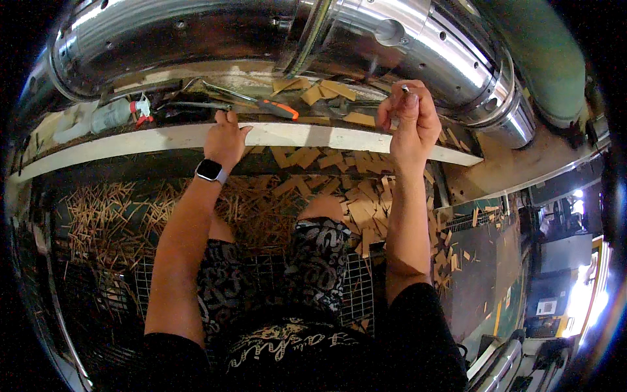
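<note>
My right hand (pixel 414 124) is raised in front of the large shiny metal cylinder (pixel 418 55). Its fingers are closed in a pinch around a small metal piece (pixel 405 89); only the tip shows, too little to name the kind. My left hand (pixel 224 140), with a watch (pixel 209 170) on its wrist, rests on the long pale rail (pixel 287 135). The thumb stands apart and the fingers bend over the far edge, seemingly holding nothing. Just beyond those fingers lies a dark metal rod (pixel 192 104). To their right is a tool with an orange and grey handle (pixel 277 109).
A clear bottle with a red and white spray head (pixel 140 111) lies left behind the rail. Flat wood pieces (pixel 320 91) are scattered beneath the cylinder. Wood strips (pixel 104 212) and chips (pixel 366 209) cover the floor near a metal grating (pixel 356 281). A green pipe (pixel 548 65) rises at right.
</note>
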The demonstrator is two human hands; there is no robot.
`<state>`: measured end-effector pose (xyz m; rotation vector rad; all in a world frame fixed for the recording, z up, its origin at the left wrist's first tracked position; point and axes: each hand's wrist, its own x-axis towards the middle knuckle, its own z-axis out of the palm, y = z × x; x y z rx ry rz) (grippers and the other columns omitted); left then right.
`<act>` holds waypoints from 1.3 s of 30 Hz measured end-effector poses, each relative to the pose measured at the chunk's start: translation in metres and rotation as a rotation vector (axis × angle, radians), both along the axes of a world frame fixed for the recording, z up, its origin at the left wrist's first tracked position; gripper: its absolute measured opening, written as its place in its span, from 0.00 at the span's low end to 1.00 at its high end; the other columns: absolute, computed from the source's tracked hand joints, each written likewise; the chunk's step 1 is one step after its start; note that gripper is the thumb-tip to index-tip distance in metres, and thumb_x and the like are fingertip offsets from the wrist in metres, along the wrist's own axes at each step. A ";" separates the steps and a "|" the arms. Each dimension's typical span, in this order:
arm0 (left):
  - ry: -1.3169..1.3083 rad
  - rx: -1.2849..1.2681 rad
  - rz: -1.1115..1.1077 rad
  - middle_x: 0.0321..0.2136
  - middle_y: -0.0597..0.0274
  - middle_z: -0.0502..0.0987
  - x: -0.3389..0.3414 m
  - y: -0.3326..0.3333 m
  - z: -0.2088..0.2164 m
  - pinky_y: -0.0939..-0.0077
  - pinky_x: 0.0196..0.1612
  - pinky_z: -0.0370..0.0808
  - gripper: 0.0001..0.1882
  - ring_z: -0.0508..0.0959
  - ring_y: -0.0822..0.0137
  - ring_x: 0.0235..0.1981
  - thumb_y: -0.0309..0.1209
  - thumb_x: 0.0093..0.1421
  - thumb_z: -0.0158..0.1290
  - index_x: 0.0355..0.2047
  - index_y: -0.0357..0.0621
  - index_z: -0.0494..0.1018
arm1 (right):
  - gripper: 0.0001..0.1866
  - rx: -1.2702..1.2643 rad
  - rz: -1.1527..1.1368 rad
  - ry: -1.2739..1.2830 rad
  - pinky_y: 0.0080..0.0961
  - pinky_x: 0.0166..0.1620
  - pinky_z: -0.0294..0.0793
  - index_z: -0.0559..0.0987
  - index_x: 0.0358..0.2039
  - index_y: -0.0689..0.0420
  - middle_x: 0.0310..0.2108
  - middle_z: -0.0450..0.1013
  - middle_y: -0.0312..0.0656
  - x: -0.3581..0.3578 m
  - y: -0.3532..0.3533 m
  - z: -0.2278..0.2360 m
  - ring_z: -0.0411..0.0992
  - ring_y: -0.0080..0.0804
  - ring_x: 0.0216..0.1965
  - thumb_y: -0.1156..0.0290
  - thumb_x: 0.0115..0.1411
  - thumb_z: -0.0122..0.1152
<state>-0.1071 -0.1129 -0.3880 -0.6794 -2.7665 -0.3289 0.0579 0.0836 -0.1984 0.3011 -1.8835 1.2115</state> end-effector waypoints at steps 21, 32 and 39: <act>0.045 0.060 -0.005 0.36 0.45 0.63 0.005 -0.001 0.005 0.67 0.23 0.74 0.26 0.73 0.53 0.23 0.45 0.55 0.48 0.41 0.32 0.59 | 0.20 -0.255 0.087 -0.286 0.18 0.13 0.56 0.65 0.18 0.59 0.17 0.62 0.37 -0.002 0.012 0.026 0.59 0.21 0.11 0.60 0.62 0.37; 0.073 0.039 -0.021 0.34 0.47 0.64 0.007 -0.001 0.007 0.69 0.23 0.74 0.27 0.73 0.55 0.22 0.46 0.55 0.47 0.40 0.31 0.60 | 0.18 -0.397 0.730 -0.151 0.37 0.41 0.69 0.68 0.43 0.62 0.36 0.66 0.45 -0.005 0.011 0.003 0.67 0.37 0.40 0.64 0.56 0.51; 0.104 0.069 -0.010 0.34 0.48 0.64 0.002 -0.001 0.000 0.68 0.23 0.74 0.24 0.74 0.55 0.23 0.46 0.54 0.48 0.36 0.34 0.60 | 0.10 -0.138 0.192 -0.121 0.14 0.20 0.62 0.69 0.26 0.59 0.25 0.67 0.38 -0.004 0.016 0.011 0.65 0.20 0.19 0.67 0.58 0.49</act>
